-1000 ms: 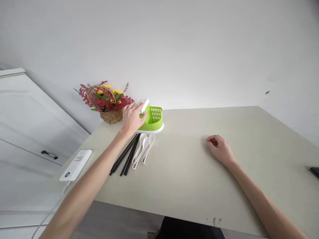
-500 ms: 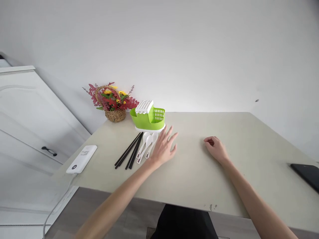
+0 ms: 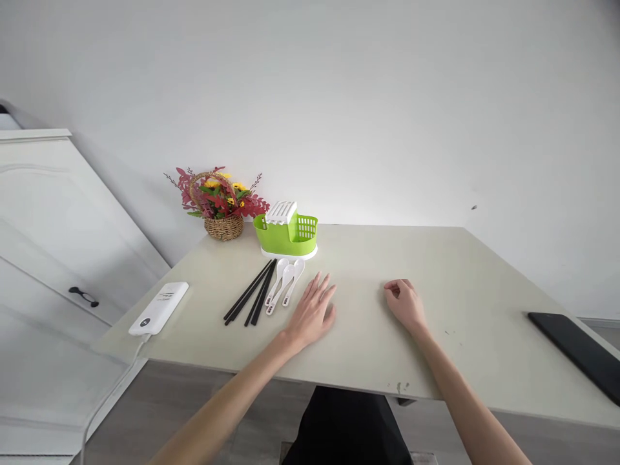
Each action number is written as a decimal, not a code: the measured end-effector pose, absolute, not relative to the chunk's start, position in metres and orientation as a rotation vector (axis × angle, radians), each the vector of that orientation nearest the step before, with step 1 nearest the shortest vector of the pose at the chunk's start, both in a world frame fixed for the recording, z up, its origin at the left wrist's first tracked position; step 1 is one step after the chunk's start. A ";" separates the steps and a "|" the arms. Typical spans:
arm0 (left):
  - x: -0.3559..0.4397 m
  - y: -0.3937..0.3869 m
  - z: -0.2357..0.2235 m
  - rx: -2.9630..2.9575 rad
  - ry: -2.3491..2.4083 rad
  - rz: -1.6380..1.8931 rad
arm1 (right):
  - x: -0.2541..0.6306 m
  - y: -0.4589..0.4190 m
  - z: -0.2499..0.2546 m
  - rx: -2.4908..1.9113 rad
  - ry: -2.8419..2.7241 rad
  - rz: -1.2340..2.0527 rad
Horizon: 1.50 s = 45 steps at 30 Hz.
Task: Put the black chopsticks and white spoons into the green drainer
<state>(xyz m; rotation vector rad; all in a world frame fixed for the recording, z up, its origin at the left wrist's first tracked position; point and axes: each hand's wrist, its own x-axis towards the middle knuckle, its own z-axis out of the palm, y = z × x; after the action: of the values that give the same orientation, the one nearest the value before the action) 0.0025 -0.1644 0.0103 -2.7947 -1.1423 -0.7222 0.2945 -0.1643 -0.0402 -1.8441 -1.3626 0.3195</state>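
Note:
My left hand [image 3: 310, 315] lies palm down on the table [image 3: 358, 361], fingers stretched out, holding nothing. Just left of it are white spoons [image 3: 289, 274] with handles towards me, not touched by the hand. Several black chopsticks [image 3: 265, 294] lie slantwise beside the spoons. Behind the spoons stands a green cutlery holder [image 3: 285, 242] with latticed sides, a slotted white top piece [image 3: 281, 212] and a white base [image 3: 310, 252]. On the right, my right hand [image 3: 405, 305] rests on the tabletop with its fingers curled in; no object shows in it.
A wicker basket [image 3: 224, 228] of red and yellow flowers stands at the back left. A white power bank [image 3: 159, 309] with a cable [image 3: 113, 384] lies at the left edge. A black phone-like slab [image 3: 576, 349] lies far right. A white cabinet [image 3: 48, 213] adjoins the left side.
My left hand has drawn back towards me from beside the green holder and now lies flatter. My right hand stays curled on the table. The view has shifted slightly.

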 end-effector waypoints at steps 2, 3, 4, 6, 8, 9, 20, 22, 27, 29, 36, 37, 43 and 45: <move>0.001 -0.167 0.009 -2.781 -1.162 -0.716 | 0.290 -0.167 -0.041 -1.895 -1.361 0.243; 0.001 -0.169 0.009 -2.771 -1.174 -0.715 | 0.287 -0.168 -0.042 -1.923 -1.361 0.206; 0.000 -0.170 0.009 -2.760 -1.187 -0.716 | 0.284 -0.170 -0.042 -1.950 -1.368 0.174; -0.002 -0.173 0.009 -2.732 -1.210 -0.730 | 0.277 -0.171 -0.044 -1.996 -1.410 0.131; -0.004 -0.174 0.010 -2.699 -1.233 -0.754 | 0.269 -0.173 -0.045 -2.036 -1.475 0.106; -0.005 -0.175 0.010 -2.681 -1.243 -0.767 | 0.265 -0.174 -0.046 -2.056 -1.509 0.098; -0.001 -0.179 0.014 -2.601 -1.277 -0.790 | 0.250 -0.179 -0.041 -2.213 -1.695 0.007; 0.000 -0.180 0.013 -2.597 -1.278 -0.788 | 0.250 -0.180 -0.040 -2.230 -1.707 -0.009; 0.000 -0.182 0.010 -2.582 -1.279 -0.798 | 0.249 -0.180 -0.040 -2.261 -1.733 -0.037; 0.001 -0.182 0.009 -2.571 -1.275 -0.807 | 0.249 -0.180 -0.039 -2.273 -1.741 -0.042; 0.002 -0.183 0.009 -2.531 -1.292 -0.873 | 0.247 -0.182 -0.036 -2.309 -1.745 -0.066; 0.002 -0.183 0.009 -2.527 -1.297 -0.879 | 0.247 -0.182 -0.036 -2.312 -1.747 -0.066; 0.002 -0.184 0.008 -2.509 -1.335 -0.876 | 0.245 -0.184 -0.032 -2.331 -1.759 -0.066; 0.002 -0.185 0.008 -2.513 -1.336 -0.883 | 0.245 -0.184 -0.032 -2.341 -1.764 -0.065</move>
<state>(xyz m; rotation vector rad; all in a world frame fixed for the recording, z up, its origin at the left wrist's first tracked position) 0.0017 -0.1845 0.0080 -2.5126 -1.3357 -0.8834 0.2449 -0.1836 -0.0317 -2.3409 -1.7645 -0.0654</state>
